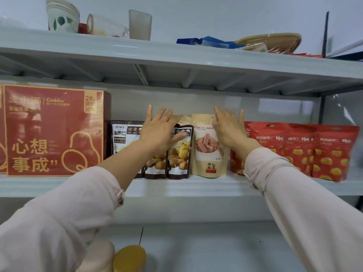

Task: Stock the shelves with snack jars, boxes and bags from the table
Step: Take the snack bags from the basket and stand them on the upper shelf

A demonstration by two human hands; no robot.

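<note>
Mid shelf (196,186), frame ctr. Red box (53,130) far left. Dark chestnut bags (178,156) upright beside it; left hand (159,131) laid on them, fingers straight, spread, holding nothing. Beige bag (208,154) upright, ctr; right hand (229,129) against its upper-right edge, fingers straight, nothing gripped. Red bags (314,150) right, upright.

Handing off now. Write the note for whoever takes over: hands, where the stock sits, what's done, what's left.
Left hand: open, fingers spread on the dark chestnut bags, holding nothing.
Right hand: open, at the beige pouch top right edge, beside the red bags.
Done: middle shelf carries red box, dark chestnut bags, beige pouch, red bags, all upright.
Left: a yellow-lidded jar shows below this shelf; the table is out of view, remaining stock unknown.
</note>
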